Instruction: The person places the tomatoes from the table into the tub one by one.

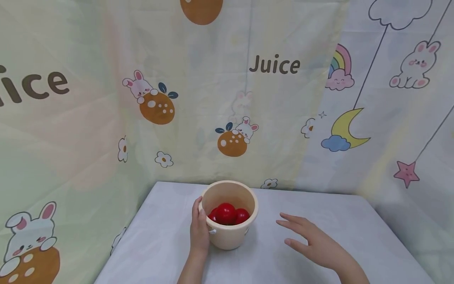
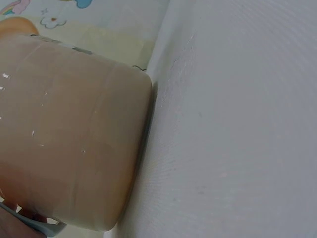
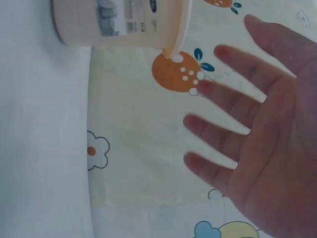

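A cream plastic bucket point(image 1: 228, 238) stands upright on the white-covered table. Inside it lie three glossy, round red things point(image 1: 226, 213); their exact kind is unclear. My left hand point(image 1: 200, 230) holds the bucket's left side at the rim, close to a handle pivot. In the left wrist view, the bucket wall point(image 2: 74, 134) fills the left part, and fingers point(image 2: 15, 220) show by its grey handle point(image 2: 42, 225). To the right of the bucket, my right hand point(image 1: 310, 240) hovers apart from it with fingers spread and nothing in them. The right wrist view shows its bare palm point(image 3: 277, 148).
A white cloth covers the table point(image 1: 156, 236). Behind it and at both sides hang printed curtains point(image 1: 198, 79) with rabbits, oranges and flowers. A printed label point(image 3: 126, 17) is on the bucket's side.
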A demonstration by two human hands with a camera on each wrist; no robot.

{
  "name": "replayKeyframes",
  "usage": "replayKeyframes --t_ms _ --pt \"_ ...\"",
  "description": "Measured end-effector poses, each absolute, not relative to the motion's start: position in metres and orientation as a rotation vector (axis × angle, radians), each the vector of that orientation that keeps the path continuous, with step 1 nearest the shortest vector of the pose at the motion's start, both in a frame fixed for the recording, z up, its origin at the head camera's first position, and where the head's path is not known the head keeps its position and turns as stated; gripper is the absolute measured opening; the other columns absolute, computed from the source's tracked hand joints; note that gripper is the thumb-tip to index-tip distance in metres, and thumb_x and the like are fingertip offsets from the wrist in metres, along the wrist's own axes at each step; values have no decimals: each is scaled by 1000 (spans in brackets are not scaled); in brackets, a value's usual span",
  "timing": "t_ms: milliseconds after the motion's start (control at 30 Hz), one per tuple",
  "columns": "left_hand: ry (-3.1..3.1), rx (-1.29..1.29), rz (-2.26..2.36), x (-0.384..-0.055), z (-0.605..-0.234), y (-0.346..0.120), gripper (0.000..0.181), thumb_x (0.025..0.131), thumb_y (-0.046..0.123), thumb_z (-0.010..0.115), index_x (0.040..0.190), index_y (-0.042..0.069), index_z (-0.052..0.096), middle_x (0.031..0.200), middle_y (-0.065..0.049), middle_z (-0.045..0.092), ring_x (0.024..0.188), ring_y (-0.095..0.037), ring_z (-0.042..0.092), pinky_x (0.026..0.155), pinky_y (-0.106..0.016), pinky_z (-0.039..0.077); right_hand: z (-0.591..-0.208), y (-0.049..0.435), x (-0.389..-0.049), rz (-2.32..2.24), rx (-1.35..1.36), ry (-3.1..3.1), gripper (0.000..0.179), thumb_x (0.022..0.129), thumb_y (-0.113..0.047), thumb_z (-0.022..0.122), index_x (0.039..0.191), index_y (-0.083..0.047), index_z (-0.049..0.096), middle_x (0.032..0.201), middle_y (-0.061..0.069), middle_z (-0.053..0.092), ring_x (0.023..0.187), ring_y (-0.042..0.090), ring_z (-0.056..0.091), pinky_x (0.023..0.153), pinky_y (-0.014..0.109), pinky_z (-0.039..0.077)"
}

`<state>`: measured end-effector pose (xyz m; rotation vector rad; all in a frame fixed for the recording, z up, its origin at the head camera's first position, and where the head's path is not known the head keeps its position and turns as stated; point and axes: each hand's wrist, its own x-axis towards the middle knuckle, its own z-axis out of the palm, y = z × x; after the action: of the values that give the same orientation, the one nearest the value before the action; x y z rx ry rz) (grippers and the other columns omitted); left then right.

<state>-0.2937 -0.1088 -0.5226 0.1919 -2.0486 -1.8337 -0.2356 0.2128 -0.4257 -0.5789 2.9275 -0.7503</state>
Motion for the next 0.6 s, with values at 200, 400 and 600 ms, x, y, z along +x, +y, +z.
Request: replayKeyframes --t_ms 200,400,600 --pt "-2048 182 -1827 -294 -523 -112 41 94 51 31 135 51 28 139 18 38 130 -16 38 95 -57 42 -440 206 -222 -420 -452 3095 80 68 -79 44 137 -40 38 149 -1 30 136 36 27 102 67 18" --pt "-2043 155 -1835 -297 -527 -115 41 94 53 28 135 51 27 140 18 38 130 -16 38 97 -57 41 -452 204 -216 -355 -290 3096 92 63 -84 41 141 -35 33 152 4 24 138 42 16 102 70 6" --pt "-2081 150 -1756 -296 -524 -120 40 95 48 31 135 51 27 140 19 38 131 -14 38 98 -54 40 -463 204 -215 -353 -238 3077 93 65 -84 40 142 -33 32 153 5 23 137 44 14 102 69 2"
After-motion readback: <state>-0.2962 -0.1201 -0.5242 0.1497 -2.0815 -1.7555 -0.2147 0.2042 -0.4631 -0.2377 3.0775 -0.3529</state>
